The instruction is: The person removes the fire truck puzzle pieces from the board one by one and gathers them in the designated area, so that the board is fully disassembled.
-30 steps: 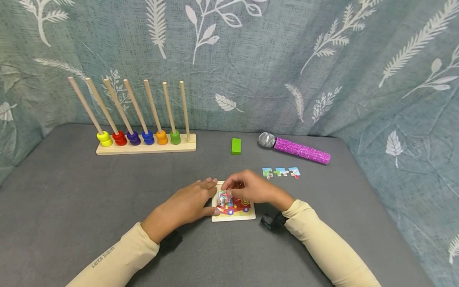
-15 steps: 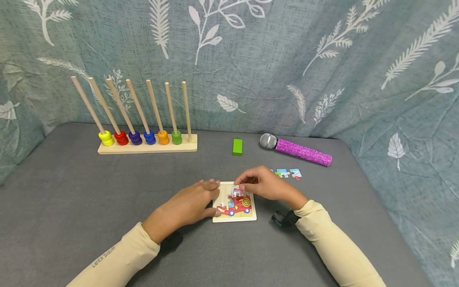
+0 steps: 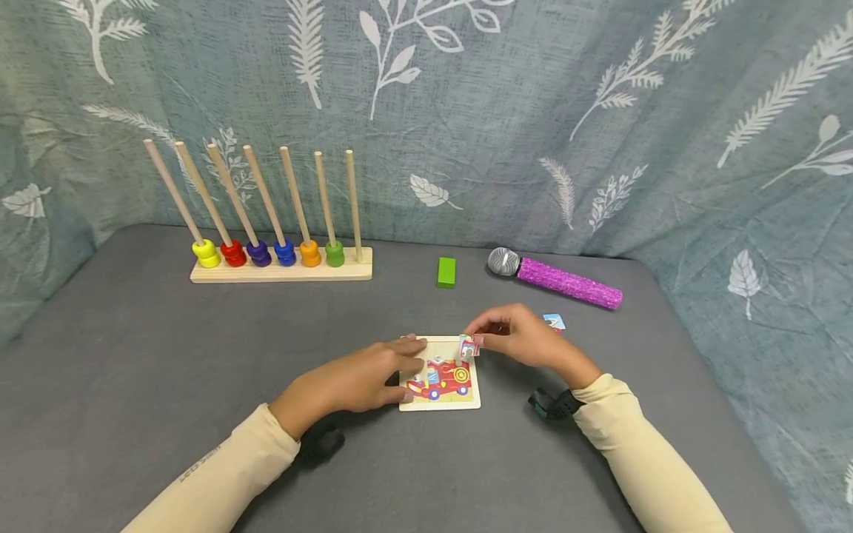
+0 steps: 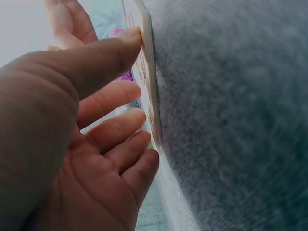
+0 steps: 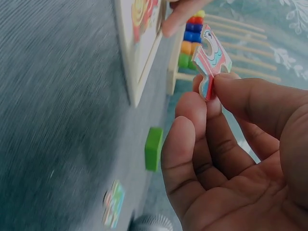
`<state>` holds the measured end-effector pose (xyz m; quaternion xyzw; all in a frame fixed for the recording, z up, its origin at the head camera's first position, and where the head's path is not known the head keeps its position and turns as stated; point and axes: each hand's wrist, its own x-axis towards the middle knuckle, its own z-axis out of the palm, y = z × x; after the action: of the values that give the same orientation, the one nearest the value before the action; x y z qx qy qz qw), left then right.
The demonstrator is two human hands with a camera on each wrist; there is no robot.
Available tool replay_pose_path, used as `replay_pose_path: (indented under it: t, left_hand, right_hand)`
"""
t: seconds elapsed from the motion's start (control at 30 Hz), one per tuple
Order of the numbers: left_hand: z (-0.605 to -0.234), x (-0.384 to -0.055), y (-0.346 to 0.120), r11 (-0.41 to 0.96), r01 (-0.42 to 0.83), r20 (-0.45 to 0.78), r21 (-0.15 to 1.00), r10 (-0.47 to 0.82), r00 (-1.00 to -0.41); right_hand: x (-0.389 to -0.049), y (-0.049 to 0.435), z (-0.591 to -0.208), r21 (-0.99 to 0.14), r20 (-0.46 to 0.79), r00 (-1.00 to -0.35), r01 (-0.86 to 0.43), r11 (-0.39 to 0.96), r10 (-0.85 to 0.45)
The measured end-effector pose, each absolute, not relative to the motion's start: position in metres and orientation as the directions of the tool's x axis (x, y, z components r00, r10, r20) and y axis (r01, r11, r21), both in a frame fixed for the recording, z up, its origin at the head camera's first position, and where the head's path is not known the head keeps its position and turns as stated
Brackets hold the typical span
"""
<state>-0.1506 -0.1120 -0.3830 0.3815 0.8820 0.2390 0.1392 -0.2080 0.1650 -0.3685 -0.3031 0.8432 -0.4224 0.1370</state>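
Note:
A wooden jigsaw board with a red vehicle picture along its lower half lies on the table. My left hand rests on its left side, fingers extended; the thumb presses the board's edge in the left wrist view. Above the board's far right corner, my right hand pinches a jigsaw piece between thumb and fingertips. This piece is red and light blue with a printed eye, and it is tilted up off the board. The board's upper part shows bare wood.
Beyond the right hand lies a loose jigsaw piece; others near it are hidden by that hand. Farther back are a green block, a glittery purple microphone and a wooden peg stand with coloured beads. A patterned curtain hangs behind.
My right hand has moved right and away with the pinched piece, from the board's left part to its far right corner. My left fingers reach slightly farther over the board.

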Motion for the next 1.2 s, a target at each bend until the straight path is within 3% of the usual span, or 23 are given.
replay_pose_path:
  t: [0.67, 1.2]
  left_hand:
    - [-0.379, -0.159, -0.109, 0.606, 0.601, -0.154, 0.522, 0.76, -0.632]
    - [-0.38, -0.16, -0.108, 0.611, 0.6, -0.159, 0.516, 0.757, -0.634]
  right_hand:
    - [-0.222, 0.209, -0.373, -0.79, -0.03, -0.818, -0.333, 0.515, -0.574]
    - [-0.224, 0.224, -0.376, -0.776, -0.12, -0.777, -0.315, 0.546, -0.619]
